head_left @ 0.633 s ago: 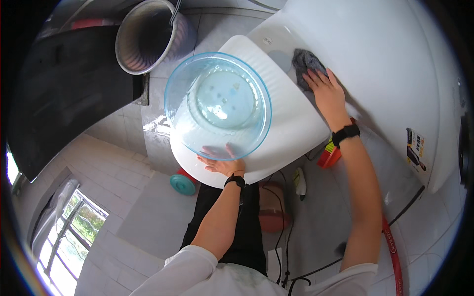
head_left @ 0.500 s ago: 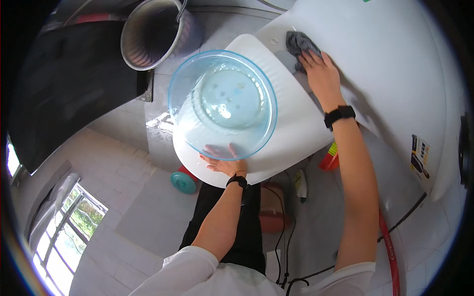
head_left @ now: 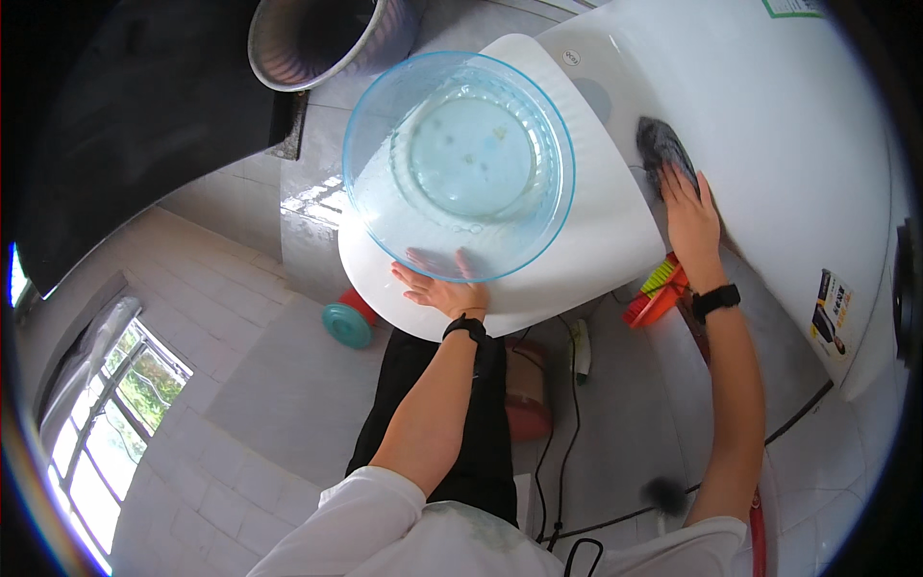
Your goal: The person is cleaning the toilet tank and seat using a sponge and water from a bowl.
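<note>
A clear basin with a blue rim (head_left: 354, 125), holding some water, stands on the white toilet lid (head_left: 601, 252). My left hand (head_left: 444, 292) is at the basin's near side, fingers spread and partly seen through its wall; it rests against or just beside it. Over to the right, my right hand (head_left: 690, 223) holds a dark grey cloth (head_left: 661, 144) against the white toilet body (head_left: 769, 144) behind the lid. Its fingers lie over the cloth's near end, and the palm side is hidden.
A ribbed bucket (head_left: 380, 43) stands at the far left beside a large black panel (head_left: 144, 125). Below the lid are an orange-red brush with yellow bristles (head_left: 659, 288), a white bottle (head_left: 581, 351), a teal-ended red object (head_left: 348, 325) and dark cables (head_left: 575, 413).
My right hand has slid the cloth right and nearer along the toilet's white surface. My left hand stays by the basin. The whole view has shifted a little.
</note>
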The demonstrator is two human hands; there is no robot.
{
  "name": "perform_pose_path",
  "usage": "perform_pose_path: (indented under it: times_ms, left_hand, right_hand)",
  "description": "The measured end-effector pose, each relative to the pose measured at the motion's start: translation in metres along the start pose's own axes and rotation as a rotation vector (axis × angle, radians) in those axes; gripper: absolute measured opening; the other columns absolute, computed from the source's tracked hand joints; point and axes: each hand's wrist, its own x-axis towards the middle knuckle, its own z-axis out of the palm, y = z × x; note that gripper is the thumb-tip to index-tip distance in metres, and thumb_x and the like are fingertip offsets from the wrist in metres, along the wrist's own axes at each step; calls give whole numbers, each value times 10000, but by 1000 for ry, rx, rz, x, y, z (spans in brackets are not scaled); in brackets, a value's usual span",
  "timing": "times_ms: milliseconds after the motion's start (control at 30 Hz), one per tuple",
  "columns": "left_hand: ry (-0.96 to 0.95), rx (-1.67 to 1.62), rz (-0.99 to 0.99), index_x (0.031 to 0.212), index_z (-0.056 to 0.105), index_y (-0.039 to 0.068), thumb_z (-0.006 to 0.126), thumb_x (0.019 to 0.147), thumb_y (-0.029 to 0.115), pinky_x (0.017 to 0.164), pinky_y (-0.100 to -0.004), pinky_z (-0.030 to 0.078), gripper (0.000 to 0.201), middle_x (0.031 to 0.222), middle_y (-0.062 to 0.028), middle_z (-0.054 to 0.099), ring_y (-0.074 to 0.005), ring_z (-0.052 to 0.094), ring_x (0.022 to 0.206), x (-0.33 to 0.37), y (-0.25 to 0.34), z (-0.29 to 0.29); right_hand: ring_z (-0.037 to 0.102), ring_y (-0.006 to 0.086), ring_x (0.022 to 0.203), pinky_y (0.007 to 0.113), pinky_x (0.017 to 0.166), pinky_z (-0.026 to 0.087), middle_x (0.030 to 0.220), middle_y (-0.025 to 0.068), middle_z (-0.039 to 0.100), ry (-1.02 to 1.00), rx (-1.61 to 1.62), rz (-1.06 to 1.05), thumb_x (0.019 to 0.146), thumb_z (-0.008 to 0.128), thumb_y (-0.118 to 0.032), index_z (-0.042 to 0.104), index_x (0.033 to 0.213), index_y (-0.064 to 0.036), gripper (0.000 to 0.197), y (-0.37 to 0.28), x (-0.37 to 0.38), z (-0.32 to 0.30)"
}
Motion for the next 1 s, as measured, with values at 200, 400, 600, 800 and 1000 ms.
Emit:
perform_pose_path:
  times_ms: [200,400,600,800,1000]
  left_hand:
    - [-2,2,0,1376,99,21,460,791,508,1018,-572,11,842,1423,-183,18,-363,-28,1323,-6,1,1]
    - [51,15,14,1378,110,36,458,782,511,1011,-583,18,838,1416,-202,35,-373,-5,1320,2,0,3]
    - [26,-7,10,1383,103,49,443,787,526,1011,-581,21,836,1416,-210,31,-379,3,1318,-4,8,5]
    - [62,7,15,1382,120,44,451,797,529,1023,-552,5,829,1418,-196,55,-341,-8,1328,0,-2,-1]
    - [34,-16,2,1379,120,48,488,762,517,1018,-566,7,857,1420,-195,35,-365,9,1322,-4,-3,2]
  right_hand:
    - [313,107,1250,352,1066,158,1322,2,413,-5,-61,-24,818,395,-131,452,1249,-85,437,9,4,1]
    - [250,92,1278,339,1087,74,1360,-24,355,36,-351,-1,868,331,-187,363,1308,-118,446,-3,108,-37]
    - [209,111,1294,353,1074,102,1382,-24,312,51,-495,42,874,345,-207,313,1339,-117,474,-4,114,-33]
    - [203,125,1295,374,1068,119,1405,-2,272,-203,-471,-43,871,342,-208,285,1353,-83,502,-4,-10,10]
    - [188,145,1307,370,1084,54,1407,4,272,-333,-675,-81,882,319,-211,280,1352,-70,492,-8,1,0]
